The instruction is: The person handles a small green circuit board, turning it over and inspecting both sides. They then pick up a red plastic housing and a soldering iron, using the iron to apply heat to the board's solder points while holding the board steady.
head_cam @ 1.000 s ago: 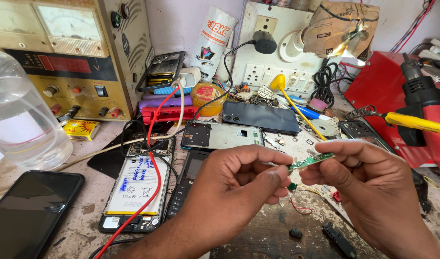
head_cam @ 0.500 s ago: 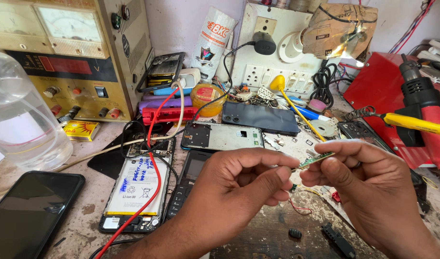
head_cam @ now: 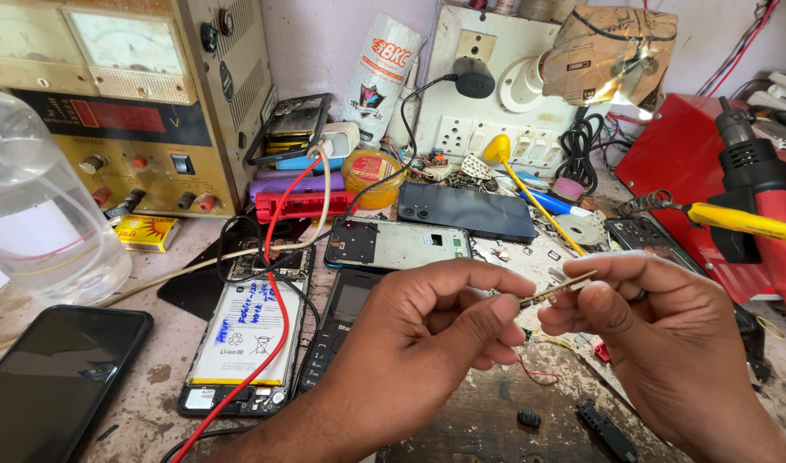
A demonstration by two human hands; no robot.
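My left hand (head_cam: 436, 330) and my right hand (head_cam: 646, 330) meet in front of me above the bench. Between their fingertips they pinch a small, narrow circuit board (head_cam: 558, 290), seen nearly edge-on and tilted up to the right. The left thumb and forefinger hold its lower left end, and the right thumb and forefinger hold its upper right end. Just below the hands lie a keypad phone (head_cam: 337, 330) and an opened phone with its white battery (head_cam: 247, 334) showing, crossed by a red wire (head_cam: 269, 283).
A bench power supply (head_cam: 127, 103) stands at the back left, with a clear plastic bottle (head_cam: 33, 214) and a dark phone (head_cam: 50, 381) in front. A socket board (head_cam: 496, 94), a dark phone (head_cam: 466, 213), a phone frame (head_cam: 397, 243), a yellow-handled soldering iron (head_cam: 740, 221) and a red hot-air tool (head_cam: 753, 171) crowd the back and right.
The small board has turned from showing its green face to nearly edge-on, and both hands have shifted slightly with it still pinched between them.
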